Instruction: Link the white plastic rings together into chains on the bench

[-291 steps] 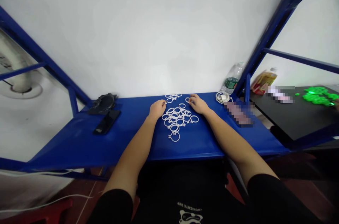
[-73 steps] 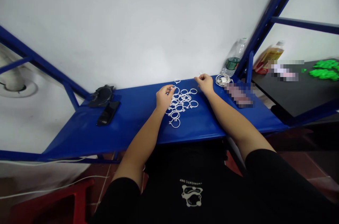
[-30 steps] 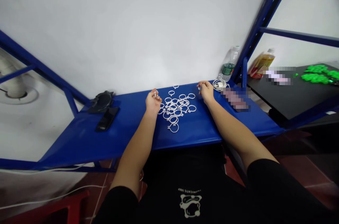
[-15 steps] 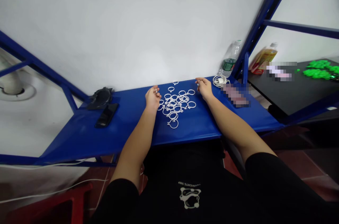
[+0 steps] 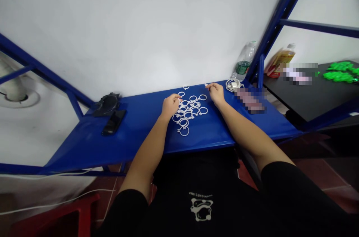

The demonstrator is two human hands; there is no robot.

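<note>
A loose pile of white plastic rings (image 5: 189, 111) lies on the blue worktop (image 5: 134, 132), between the person's 2 hands. The left hand (image 5: 169, 104) rests at the pile's left edge, fingers curled onto the nearest rings; whether its grip has closed on one cannot be told. The right hand (image 5: 216, 92) sits at the pile's far right corner, its grip pinched on a small white piece (image 5: 206, 85). A dark phone (image 5: 113, 122) lies well to the left, a coiled white cable (image 5: 232, 85) just right of the right hand, a water bottle (image 5: 243, 62) behind it.
</note>
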